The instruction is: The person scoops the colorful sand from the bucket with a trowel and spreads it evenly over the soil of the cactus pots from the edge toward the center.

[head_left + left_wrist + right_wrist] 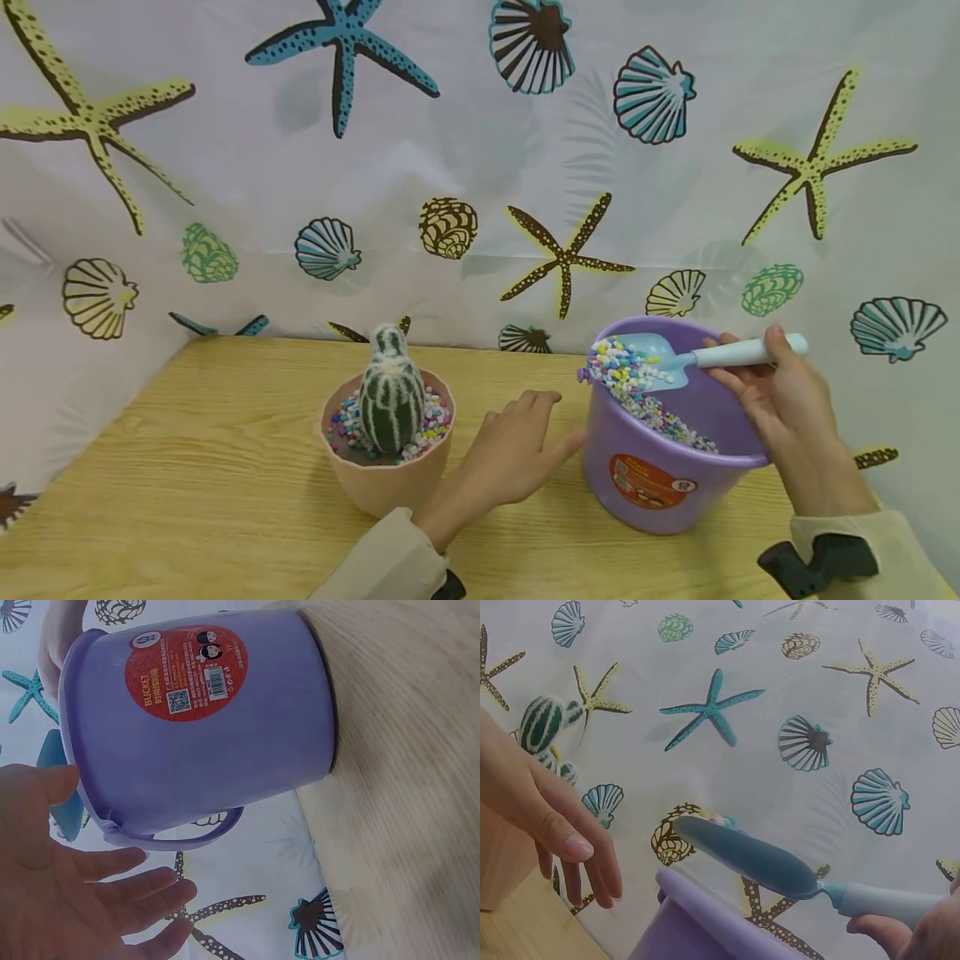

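My right hand (787,404) grips the pale handle of a light blue hand trowel (678,360), held over the mouth of a purple bucket (660,492). Small multicoloured pebbles (626,362) lie heaped on the trowel's blade, and more show inside the bucket. To the bucket's left, my left hand (517,450) reaches out with spread, fairly straight fingers and holds nothing. In the left wrist view its thumb comes close to the bucket's rim; whether they touch I cannot tell. A cactus (392,400) stands in a peach pot (382,483), with pebbles around its base.
Pot and bucket both stand on a wood-grain table (187,467). Behind it hangs a white cloth (465,167) printed with starfish and shells. The bucket's purple handle (187,841) hangs down at its side.
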Motion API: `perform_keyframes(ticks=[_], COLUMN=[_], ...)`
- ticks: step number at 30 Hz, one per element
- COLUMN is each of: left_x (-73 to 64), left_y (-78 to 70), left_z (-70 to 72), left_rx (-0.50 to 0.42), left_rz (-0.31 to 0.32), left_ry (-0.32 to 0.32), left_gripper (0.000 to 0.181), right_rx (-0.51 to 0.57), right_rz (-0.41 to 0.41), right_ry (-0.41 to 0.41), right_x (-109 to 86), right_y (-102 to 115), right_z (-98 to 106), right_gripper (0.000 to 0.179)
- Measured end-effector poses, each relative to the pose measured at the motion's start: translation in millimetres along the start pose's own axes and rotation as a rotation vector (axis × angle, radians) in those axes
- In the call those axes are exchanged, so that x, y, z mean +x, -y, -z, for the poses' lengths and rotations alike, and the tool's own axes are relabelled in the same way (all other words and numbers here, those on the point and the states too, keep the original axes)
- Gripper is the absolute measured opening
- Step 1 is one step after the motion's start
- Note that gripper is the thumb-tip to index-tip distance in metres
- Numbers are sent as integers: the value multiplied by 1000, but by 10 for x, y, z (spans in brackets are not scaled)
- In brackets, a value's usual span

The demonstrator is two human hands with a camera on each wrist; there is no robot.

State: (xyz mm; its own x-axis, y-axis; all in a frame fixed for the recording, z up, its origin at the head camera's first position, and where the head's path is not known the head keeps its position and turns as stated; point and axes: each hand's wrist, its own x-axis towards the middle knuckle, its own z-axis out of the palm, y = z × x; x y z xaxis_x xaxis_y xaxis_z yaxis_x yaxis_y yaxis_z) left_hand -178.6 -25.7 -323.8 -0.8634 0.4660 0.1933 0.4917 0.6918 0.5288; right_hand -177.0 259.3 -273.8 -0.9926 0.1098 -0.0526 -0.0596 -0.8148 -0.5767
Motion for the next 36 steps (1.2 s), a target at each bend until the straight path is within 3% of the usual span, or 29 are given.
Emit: perform_keyframes(ticks=[7,14,18,26,36], left_x=[-155,-341,-465,-667,-840], left_y=[52,136,156,153,199], left_z=[28,142,201,304,397], left_rx=[-5,-58,-87,-112,-97], left_rz=[-22,19,19,25,24], left_ry=[-16,22,38,35,-41], left_gripper=[60,57,61,64,53], right_rx=[-38,-113,-115,-122,-152], right_rz=[29,54,67,66,64], right_ry=[60,105,132,142,120], right_x=[-88,-173,-224,-316,-411], right_y=[-92,-221,-283,-379,-503], right_z=[-62,-137,-172,-218,-274], right_gripper=[35,43,34,32,32])
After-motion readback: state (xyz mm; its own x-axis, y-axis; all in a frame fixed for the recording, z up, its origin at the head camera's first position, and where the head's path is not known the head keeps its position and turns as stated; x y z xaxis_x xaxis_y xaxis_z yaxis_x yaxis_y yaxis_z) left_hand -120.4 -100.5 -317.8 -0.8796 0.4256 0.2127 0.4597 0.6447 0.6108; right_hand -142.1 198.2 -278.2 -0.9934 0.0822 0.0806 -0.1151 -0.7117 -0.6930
